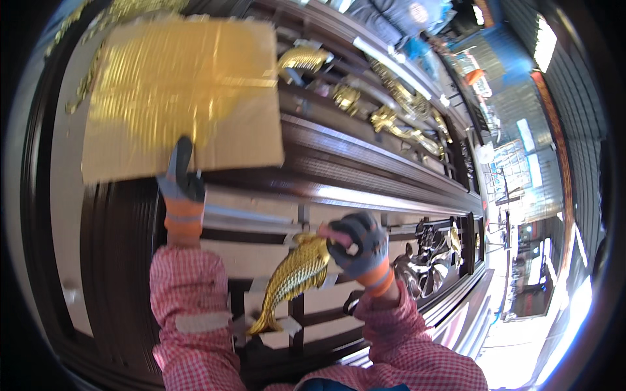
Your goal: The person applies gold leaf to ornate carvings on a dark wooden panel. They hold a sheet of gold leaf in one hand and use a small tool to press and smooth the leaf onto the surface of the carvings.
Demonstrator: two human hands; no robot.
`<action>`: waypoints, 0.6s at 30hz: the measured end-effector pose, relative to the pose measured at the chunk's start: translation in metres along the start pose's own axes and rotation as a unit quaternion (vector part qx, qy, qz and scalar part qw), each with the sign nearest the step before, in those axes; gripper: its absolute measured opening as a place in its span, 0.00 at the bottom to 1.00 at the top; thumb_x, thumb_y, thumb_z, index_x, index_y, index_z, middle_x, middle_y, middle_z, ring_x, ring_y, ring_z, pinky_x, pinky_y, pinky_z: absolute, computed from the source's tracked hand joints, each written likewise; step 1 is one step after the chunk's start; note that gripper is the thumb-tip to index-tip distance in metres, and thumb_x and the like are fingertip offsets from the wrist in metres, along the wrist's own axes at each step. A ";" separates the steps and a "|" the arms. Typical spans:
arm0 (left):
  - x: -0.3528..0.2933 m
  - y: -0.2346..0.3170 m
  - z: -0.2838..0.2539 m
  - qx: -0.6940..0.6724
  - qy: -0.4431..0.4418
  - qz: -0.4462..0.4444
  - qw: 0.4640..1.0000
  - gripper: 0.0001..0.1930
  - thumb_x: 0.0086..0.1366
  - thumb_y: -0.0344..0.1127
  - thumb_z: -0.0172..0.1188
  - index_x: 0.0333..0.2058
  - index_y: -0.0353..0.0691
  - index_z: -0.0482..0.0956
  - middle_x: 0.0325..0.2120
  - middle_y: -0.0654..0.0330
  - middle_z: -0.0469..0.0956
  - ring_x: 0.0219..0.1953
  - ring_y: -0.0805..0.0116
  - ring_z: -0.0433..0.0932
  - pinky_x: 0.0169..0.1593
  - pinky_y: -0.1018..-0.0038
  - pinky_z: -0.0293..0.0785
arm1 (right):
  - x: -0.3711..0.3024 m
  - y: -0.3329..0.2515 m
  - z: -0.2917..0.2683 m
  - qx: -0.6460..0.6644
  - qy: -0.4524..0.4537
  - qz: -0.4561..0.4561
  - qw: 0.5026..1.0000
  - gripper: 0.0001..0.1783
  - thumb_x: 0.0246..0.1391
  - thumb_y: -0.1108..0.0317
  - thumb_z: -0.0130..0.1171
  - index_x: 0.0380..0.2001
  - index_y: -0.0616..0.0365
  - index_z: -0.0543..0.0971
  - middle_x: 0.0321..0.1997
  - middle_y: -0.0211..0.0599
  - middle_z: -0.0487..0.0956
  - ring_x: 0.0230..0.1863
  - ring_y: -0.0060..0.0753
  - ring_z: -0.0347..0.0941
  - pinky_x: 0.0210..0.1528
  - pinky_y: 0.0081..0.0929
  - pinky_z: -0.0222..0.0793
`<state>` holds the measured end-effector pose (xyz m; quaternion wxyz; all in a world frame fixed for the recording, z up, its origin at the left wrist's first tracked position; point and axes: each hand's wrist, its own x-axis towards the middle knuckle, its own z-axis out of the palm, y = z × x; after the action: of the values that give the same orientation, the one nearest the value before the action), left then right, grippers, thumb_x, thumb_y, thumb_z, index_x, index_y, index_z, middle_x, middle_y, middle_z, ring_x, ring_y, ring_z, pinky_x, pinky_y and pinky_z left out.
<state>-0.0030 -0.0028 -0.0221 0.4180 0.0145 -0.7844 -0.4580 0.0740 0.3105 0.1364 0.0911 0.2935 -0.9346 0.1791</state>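
Note:
My left hand [182,173], in a grey and orange work glove, grips the lower edge of a cardboard sheet [248,140]. Its thumb lies on the near face, which is coated with shiny gold paint over the middle and top. Close to the upper end of a gold fish ornament [293,277], my right hand [360,244] is curled closed, in a matching glove. Something pinkish and a small pale spot show at its fingers; what it holds, if anything, I cannot make out. The fish is fixed on a dark brown metal panel [313,140], with masking pieces around its edges.
Beyond the panel's middle rail are another gold fish [305,60] and gold scrollwork [404,130]. Dark, unpainted scrollwork [420,267] lies to the right of my right hand. A person in dark clothing [391,19] is at the far top. A metal-walled workshop stretches away on the right.

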 end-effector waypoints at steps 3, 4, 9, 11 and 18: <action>-0.002 -0.006 0.001 0.007 0.007 0.014 1.000 0.29 0.53 0.15 0.44 0.55 0.37 0.76 0.49 0.47 0.76 0.53 0.49 0.74 0.62 0.58 0.64 | -0.020 -0.010 -0.016 0.109 0.084 0.038 0.990 0.21 0.31 0.76 0.69 0.36 0.54 0.81 0.38 0.38 0.77 0.38 0.44 0.75 0.39 0.35 0.72; -0.003 -0.010 -0.002 0.032 -0.003 0.022 0.999 0.30 0.52 0.15 0.46 0.55 0.38 0.75 0.50 0.47 0.76 0.54 0.48 0.74 0.62 0.58 0.63 | -0.029 -0.015 -0.020 0.207 0.099 0.101 0.968 0.21 0.30 0.77 0.70 0.35 0.56 0.82 0.39 0.39 0.78 0.38 0.43 0.76 0.40 0.33 0.72; 0.003 0.000 -0.001 0.050 0.014 0.042 0.998 0.23 0.60 0.19 0.45 0.53 0.36 0.76 0.48 0.46 0.76 0.52 0.49 0.74 0.60 0.58 0.68 | -0.082 -0.004 -0.001 0.558 0.158 0.232 0.781 0.16 0.41 0.76 0.69 0.37 0.63 0.80 0.38 0.38 0.78 0.36 0.33 0.74 0.38 0.29 0.70; -0.003 -0.010 -0.002 -0.004 0.012 0.019 1.000 0.20 0.63 0.20 0.46 0.53 0.36 0.76 0.50 0.47 0.75 0.52 0.51 0.74 0.59 0.60 0.69 | -0.087 -0.005 0.007 0.696 0.186 0.201 0.664 0.19 0.43 0.73 0.69 0.40 0.63 0.78 0.37 0.40 0.78 0.35 0.34 0.74 0.36 0.29 0.69; -0.004 -0.025 0.002 -0.036 0.001 0.032 0.999 0.29 0.57 0.17 0.44 0.57 0.40 0.74 0.52 0.48 0.73 0.54 0.49 0.73 0.60 0.62 0.67 | -0.091 0.013 0.028 0.815 0.196 0.055 0.543 0.22 0.46 0.60 0.67 0.42 0.60 0.77 0.36 0.40 0.73 0.36 0.37 0.69 0.37 0.33 0.64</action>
<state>-0.0107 -0.0138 -0.0433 0.4335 -0.0250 -0.7672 -0.4720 0.1381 0.3566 0.0823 -0.0164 0.1471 -0.3596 0.9213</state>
